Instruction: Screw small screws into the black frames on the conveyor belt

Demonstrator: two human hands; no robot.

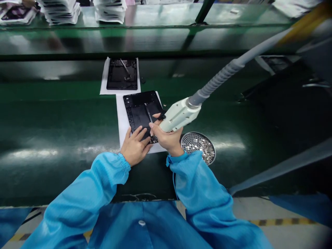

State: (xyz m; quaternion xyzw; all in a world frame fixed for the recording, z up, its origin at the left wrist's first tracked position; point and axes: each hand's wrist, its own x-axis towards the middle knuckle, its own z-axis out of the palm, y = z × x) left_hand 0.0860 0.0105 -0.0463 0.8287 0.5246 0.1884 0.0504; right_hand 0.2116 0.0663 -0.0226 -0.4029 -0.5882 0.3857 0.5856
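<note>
A black flat device housing (141,112) lies on a white sheet (122,121) on the green belt. My left hand (135,145) rests flat on the housing's near edge with its fingers stretched out. My right hand (166,138) is wrapped round a pale electric screwdriver (180,114), whose tip points down at the housing's near right part. A grey ribbed hose (228,71) runs from the tool up to the right.
A second black housing (121,74) on its own white sheet lies farther along the belt. A round dish of small screws (198,145) sits just right of my right hand. Stacks of white trays (62,12) stand on the far shelf. Green belt surface (52,121) stretches to both sides.
</note>
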